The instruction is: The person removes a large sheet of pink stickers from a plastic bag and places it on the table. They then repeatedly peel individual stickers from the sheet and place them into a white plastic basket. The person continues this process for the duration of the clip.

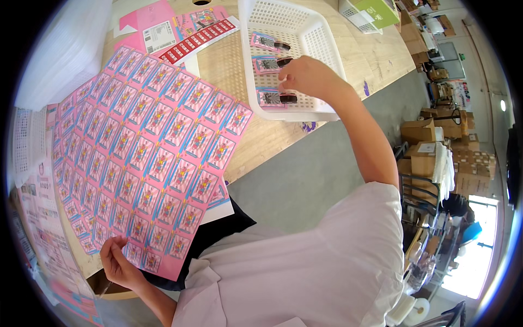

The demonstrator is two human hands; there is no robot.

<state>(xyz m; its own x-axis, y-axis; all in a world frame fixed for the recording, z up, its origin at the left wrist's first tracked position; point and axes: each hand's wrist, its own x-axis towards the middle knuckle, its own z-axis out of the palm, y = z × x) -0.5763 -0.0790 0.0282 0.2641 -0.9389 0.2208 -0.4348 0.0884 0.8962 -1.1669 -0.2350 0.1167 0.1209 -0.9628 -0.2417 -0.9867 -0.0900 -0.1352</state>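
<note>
A white perforated plastic basket (pixel 331 61) stands on the wooden table, with several small pink cards, each with a dark item on it, lying inside. My right hand (pixel 306 77) is over the basket, its curled fingers beside the middle pink card (pixel 265 64); whether it grips anything is hidden. Nearer me in the basket lies another card with a black item (pixel 288 98). Large pink printed sheets (pixel 163 135) with rows of card pictures cover the left of the table. My left hand (pixel 116 261) is at their lower edge, fingers bent and close together; its hold cannot be made out.
A strip of red stickers (pixel 198 41) lies behind the sheets, beside a white label (pixel 159 36) on pink packaging. A green and white box (pixel 369 14) stands at the back right. White translucent wrapping (pixel 61 53) rises at the left. Cardboard boxes (pixel 423 155) and a cart are beyond the table.
</note>
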